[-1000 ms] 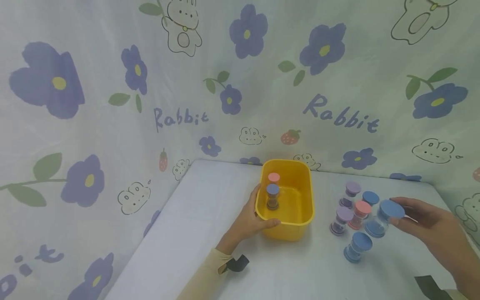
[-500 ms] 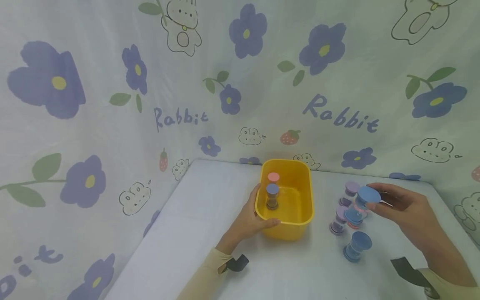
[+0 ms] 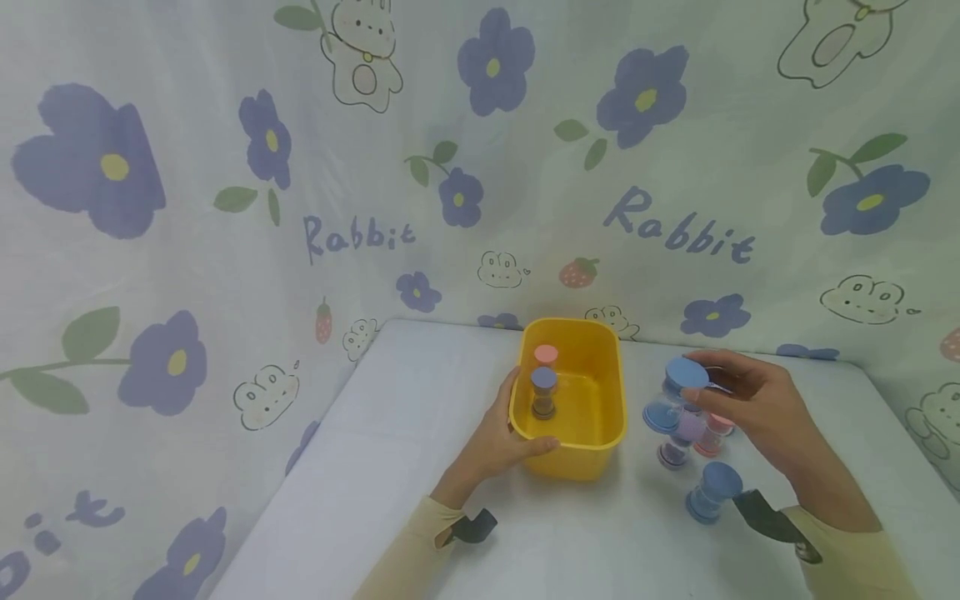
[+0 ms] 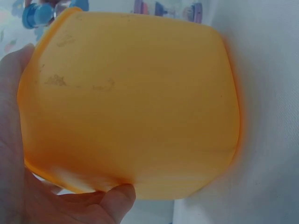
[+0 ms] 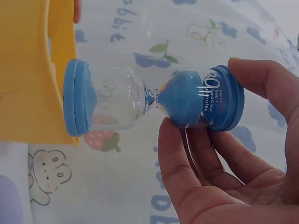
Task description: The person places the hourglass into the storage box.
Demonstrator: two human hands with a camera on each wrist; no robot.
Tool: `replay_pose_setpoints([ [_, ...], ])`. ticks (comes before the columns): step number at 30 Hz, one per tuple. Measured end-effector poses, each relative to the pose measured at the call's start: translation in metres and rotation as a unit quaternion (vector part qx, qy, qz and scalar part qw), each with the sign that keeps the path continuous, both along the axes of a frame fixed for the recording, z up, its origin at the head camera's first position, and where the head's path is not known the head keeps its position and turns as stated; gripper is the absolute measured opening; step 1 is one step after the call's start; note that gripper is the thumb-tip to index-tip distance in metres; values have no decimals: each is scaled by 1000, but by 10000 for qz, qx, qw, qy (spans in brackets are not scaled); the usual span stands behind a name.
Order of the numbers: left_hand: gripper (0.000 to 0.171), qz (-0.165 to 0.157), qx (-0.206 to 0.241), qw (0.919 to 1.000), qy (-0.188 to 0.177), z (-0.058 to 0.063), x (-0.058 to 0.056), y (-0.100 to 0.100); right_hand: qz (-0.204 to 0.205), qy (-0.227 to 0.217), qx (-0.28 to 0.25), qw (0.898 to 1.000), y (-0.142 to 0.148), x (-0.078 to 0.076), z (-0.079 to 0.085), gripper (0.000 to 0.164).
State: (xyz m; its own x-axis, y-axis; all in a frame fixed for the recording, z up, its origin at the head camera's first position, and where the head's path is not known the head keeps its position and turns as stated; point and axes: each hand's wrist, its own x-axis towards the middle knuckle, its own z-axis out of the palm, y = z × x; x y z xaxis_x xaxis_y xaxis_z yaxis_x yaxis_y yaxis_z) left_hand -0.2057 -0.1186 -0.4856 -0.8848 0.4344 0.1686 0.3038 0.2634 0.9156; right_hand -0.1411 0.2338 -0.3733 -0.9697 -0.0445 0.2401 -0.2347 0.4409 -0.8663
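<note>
My left hand (image 3: pixel 498 433) grips the yellow bin (image 3: pixel 573 465) at its left side, thumb over the near rim; in the left wrist view its fingers press the bin's wall (image 4: pixel 131 102). Inside the bin stand a pink-capped hourglass (image 3: pixel 546 356) and a violet-capped hourglass (image 3: pixel 543 392). To the right of the bin, my right hand (image 3: pixel 753 400) pinches a blue hourglass (image 5: pixel 152 98) near its upper cap, raised over the others and slightly tilted. Blue sand fills much of its upper bulb in the right wrist view.
Below the raised hourglass stand a purple hourglass (image 3: pixel 675 450) and a pink hourglass (image 3: pixel 714 435), partly covered by it and the hand. Another blue hourglass (image 3: pixel 712 493) stands nearer the front. The white table (image 3: pixel 570 550) meets a flower-patterned curtain (image 3: pixel 525 167) behind the bin.
My right hand has carried the blue hourglass leftward over the group, closer to the bin's right side. The left hand and the bin stay put.
</note>
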Motion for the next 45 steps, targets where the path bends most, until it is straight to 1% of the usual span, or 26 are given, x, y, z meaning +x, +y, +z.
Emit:
replay_pose_setpoints([
  [2, 122, -33, 29, 10000, 12, -1, -1, 0, -48, -135, 45, 9999, -6, -3, 1, 57],
  [8, 123, -47, 74, 10000, -45, -1, 0, 0, -115, -350, 132, 9992, -25, -11, 6, 61],
  [11, 123, -26, 60, 10000, -57, -1, 1, 0, -49, -419, 101, 9991, -36, -15, 10, 61],
  [14, 123, 39, -6, 10000, -38, 0, 1, -1, 87, -394, -23, 9992, -47, -20, 12, 61],
  [21, 122, 170, -158, 9997, -105, 2, 1, 0, 361, -570, -143, 9976, -73, -32, 12, 63],
  [24, 120, 149, -138, 9997, -123, 2, 0, 1, 488, -501, -176, 9974, -81, -39, 9, 61],
  [27, 119, 112, -119, 9998, -139, 0, -1, 2, 602, -378, -218, 9972, -89, -45, 3, 55],
  [33, 118, 128, -155, 9997, -161, 0, -2, 2, 671, -253, -309, 9969, -102, -56, -7, 50],
  [37, 122, 140, -172, 9997, -115, 1, -2, 1, 682, -442, -359, 9960, -109, -60, -12, 50],
  [42, 119, 97, -119, 9999, -77, 2, -1, 0, 645, -661, -258, 9954, -118, -64, -20, 49],
  [45, 119, 114, -150, 9998, -117, 2, 1, 0, 607, -742, -221, 9951, -122, -66, -25, 48],
])
